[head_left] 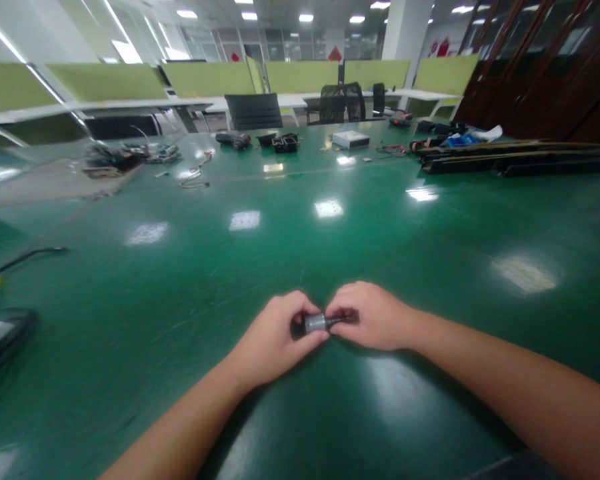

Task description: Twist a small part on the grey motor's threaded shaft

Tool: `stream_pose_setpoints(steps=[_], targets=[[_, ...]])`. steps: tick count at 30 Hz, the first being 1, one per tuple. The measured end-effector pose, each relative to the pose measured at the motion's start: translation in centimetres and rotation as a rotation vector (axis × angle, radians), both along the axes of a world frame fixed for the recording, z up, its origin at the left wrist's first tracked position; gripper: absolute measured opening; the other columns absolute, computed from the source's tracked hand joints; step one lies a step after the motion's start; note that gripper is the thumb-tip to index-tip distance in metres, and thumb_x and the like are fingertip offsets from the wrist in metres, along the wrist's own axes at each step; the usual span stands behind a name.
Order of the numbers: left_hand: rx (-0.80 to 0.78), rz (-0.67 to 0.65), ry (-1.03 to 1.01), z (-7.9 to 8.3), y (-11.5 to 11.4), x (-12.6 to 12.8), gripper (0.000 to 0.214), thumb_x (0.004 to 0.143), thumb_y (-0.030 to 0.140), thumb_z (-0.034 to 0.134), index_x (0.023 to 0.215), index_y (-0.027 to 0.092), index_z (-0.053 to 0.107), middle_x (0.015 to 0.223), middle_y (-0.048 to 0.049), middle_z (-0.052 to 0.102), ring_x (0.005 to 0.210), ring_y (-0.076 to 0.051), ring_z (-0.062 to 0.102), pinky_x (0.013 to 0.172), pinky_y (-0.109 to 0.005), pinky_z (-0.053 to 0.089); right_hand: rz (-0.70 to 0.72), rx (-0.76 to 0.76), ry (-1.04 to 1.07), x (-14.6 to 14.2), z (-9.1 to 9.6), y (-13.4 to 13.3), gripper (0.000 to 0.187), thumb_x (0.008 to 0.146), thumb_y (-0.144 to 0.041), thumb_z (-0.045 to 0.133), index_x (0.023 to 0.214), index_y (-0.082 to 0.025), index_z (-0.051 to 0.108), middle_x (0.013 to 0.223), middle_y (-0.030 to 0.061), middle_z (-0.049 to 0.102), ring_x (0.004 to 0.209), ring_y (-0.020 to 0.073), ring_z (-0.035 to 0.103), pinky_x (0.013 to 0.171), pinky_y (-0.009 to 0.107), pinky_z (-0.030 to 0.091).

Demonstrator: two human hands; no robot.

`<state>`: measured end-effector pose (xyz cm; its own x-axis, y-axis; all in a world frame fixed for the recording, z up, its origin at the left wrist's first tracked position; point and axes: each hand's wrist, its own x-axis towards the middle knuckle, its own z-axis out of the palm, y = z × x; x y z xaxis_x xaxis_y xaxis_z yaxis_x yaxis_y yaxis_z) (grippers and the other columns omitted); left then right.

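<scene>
Just above the green tabletop, a small silver cylinder with a dark end (315, 323) lies sideways between my two hands; it looks like a small motor, but its exact kind is unclear. My left hand (279, 333) is closed around its left end, thumb below and fingers above. A thin dark stem (336, 321) runs from the cylinder's right side. My right hand (373, 316) pinches that stem, and its fingertips almost meet those of my left hand. The fingers partly hide both ends of the piece.
A dark-framed device (5, 340) with a black cable sits at the left edge. Along the far side lie tangled parts (130, 153), a grey box (351, 139), black pieces (283, 142) and long dark strips (520, 158). Office chairs (254, 111) stand beyond the table (205, 247).
</scene>
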<state>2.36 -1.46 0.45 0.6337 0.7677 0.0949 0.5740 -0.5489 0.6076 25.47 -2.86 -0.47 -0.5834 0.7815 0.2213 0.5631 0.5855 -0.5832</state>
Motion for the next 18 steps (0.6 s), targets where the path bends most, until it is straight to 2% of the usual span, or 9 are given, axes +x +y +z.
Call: stream_pose_setpoints(steps=[8,18], targets=[[0.004,0.001,-0.001,-0.1,-0.05,-0.16,0.018,0.085,0.036,0.073,0.096,0.022,0.066,0.089,-0.0008,0.066,0.082,-0.019,0.06,0.073,-0.031,0.044,0.021,0.008,0.027,0.21,0.32,0.01,0.009,0.082,-0.017,0.071,0.091,-0.017,0.074,0.08,0.0011,0.069,0.075,0.014,0.06,0.071,0.026,0.042],[0.002,-0.002,0.005,-0.09,-0.08,-0.27,0.019,0.085,0.035,0.073,0.096,0.022,0.065,0.09,-0.0008,0.066,0.082,-0.02,0.06,0.073,-0.032,0.044,0.037,0.009,0.008,0.47,0.45,0.0,0.011,0.079,-0.013,0.071,0.089,-0.016,0.074,0.079,0.0012,0.068,0.074,0.014,0.06,0.071,0.026,0.043]])
